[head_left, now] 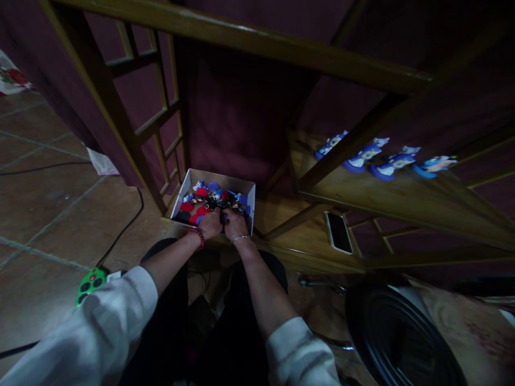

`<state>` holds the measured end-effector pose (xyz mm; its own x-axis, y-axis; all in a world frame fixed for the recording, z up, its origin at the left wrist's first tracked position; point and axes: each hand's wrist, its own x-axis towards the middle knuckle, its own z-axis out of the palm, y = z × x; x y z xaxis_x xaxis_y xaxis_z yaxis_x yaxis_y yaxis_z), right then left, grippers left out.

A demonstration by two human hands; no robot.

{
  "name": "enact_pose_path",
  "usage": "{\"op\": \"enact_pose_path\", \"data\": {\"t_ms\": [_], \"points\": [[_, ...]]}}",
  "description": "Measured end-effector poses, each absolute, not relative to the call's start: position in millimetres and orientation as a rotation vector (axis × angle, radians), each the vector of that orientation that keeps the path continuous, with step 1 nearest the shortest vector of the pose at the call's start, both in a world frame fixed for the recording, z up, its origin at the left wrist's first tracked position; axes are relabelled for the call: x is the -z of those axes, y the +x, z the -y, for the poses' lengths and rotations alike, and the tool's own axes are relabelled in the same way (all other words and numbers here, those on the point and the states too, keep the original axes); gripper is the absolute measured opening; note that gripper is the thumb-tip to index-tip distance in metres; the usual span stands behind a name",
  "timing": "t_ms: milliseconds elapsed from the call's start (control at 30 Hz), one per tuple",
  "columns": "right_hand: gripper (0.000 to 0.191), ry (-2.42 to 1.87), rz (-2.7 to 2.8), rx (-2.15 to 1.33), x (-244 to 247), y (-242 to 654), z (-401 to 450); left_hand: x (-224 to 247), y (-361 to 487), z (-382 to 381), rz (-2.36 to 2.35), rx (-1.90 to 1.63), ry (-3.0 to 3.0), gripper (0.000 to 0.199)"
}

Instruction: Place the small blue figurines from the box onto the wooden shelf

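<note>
An open cardboard box (225, 178) with light walls sits on the low wooden shelf. It holds several small figurines (219, 197) with red, blue and black round bases, lying jumbled together. My left hand (210, 223), with a red beaded bracelet at the wrist, reaches over the box's near edge, fingers curled down. Close beside it, my right hand (235, 225), wearing a thin silver bracelet, is also bent into the box. Both hands close around a small dark figurine (223, 216) between them; their fingertips are partly hidden.
Several blue-and-white figurines (396, 162) stand in a row on the higher shelf (330, 185) at right. A phone (338, 232) lies on the lower shelf. A black round stool seat (402, 338) is at lower right. A green controller-like object (90, 284) and cables lie on the tiled floor.
</note>
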<state>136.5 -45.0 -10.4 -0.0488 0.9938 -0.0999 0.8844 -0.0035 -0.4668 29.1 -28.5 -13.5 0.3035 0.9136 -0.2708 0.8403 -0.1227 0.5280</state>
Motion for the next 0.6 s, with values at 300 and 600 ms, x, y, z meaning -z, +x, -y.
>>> {"op": "enact_pose_path", "data": {"t_ms": [300, 600], "points": [[0.022, -1.936, 1.974, -0.653, 11, 134, 35, 9, 13, 14, -1.353, 0.019, 2.357, 0.042], [0.017, -1.972, 2.023, -0.68, 11, 130, 26, -5, -12, 5, -1.145, 0.139, 2.562, 0.033]]}}
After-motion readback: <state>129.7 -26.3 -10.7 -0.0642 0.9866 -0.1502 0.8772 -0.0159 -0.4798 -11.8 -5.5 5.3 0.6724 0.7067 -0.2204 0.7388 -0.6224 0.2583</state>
